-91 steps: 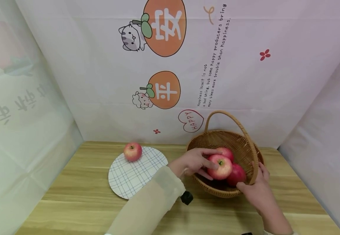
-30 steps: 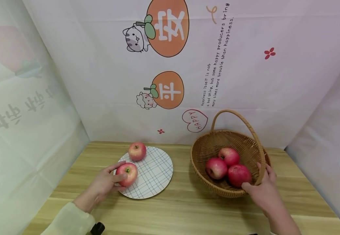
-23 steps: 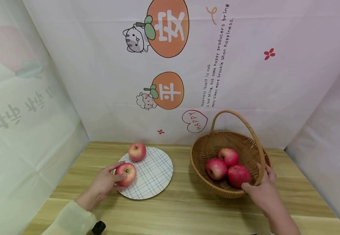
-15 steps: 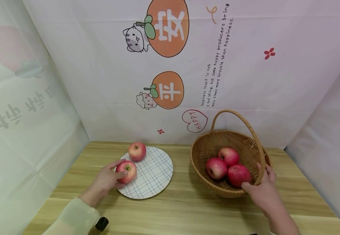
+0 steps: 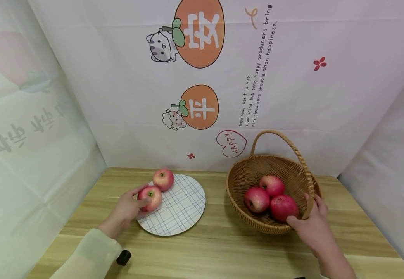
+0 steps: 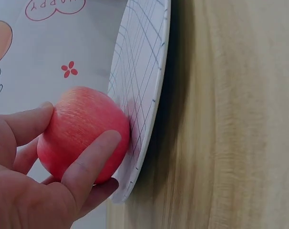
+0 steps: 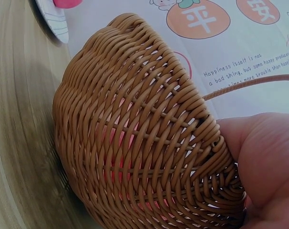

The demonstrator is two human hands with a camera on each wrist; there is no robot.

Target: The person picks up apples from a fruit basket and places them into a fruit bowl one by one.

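Note:
On the left of the head view, my left hand (image 5: 128,209) holds a red-yellow apple (image 5: 152,198) over the left part of a round checked plate (image 5: 179,209). The left wrist view has thumb and fingers curled round this apple (image 6: 85,129), its side against or very close to the plate (image 6: 139,90). A second apple (image 5: 163,179) sits at the plate's back edge, right behind the held one. My right hand (image 5: 311,219) grips the rim of a wicker basket (image 5: 237,174) by the handle's base. In the right wrist view, the basket's woven side (image 7: 135,124) hides most of the fingers.
Three red apples (image 5: 284,208) lie inside the basket, whose tall handle (image 5: 292,149) arches above it. A printed white cloth (image 5: 278,85) hangs behind the wooden table (image 5: 216,248), with further cloths at both sides.
My left hand has carried the apple from the basket leftward to the plate, then slightly back toward the second apple. The right hand stays on the basket rim.

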